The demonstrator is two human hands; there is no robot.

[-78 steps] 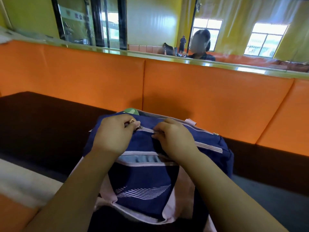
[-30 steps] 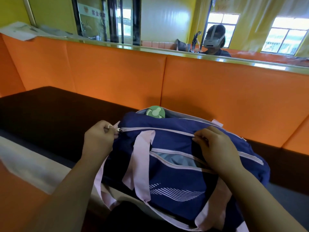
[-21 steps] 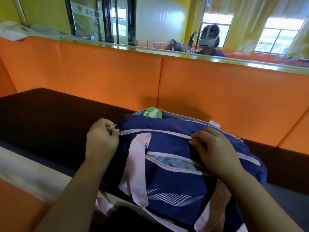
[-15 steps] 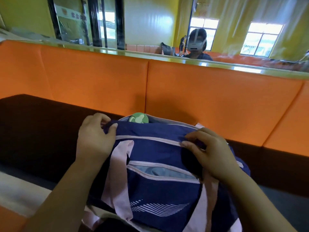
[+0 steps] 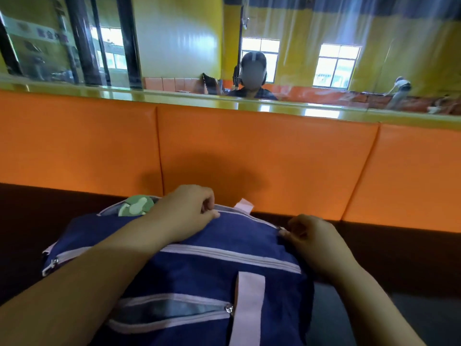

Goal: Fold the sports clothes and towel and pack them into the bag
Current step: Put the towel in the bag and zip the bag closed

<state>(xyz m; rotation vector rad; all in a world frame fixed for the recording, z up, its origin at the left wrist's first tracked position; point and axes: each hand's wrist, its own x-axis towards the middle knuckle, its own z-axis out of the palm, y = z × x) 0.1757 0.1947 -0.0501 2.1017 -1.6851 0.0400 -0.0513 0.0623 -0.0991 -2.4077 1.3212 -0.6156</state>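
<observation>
The left hand (image 5: 189, 211) reaches across the top of the bag (image 5: 224, 248), fingers curled and thumb pressed in, pinching the fabric at the pale zip tape along the far edge. The right hand (image 5: 313, 239) sits well apart from it at the bag's right end, its fingers curled in on a small metal zip pull (image 5: 281, 229).

The bag is navy with pale pink trim, lying closed and full on the dark bench (image 5: 37, 211) under both forearms. A long pale zip line runs across its top. Nearer the camera, a front pocket zip (image 5: 228, 308) ends beside a pink strap (image 5: 249, 295) that lies across the front. A round green item (image 5: 136, 206) pokes out at the far left edge, just beside the left wrist.

Behind the bag stands an orange padded backrest (image 5: 249, 151). Above it a mirror (image 5: 174, 46) shows a person and yellow walls with windows.
</observation>
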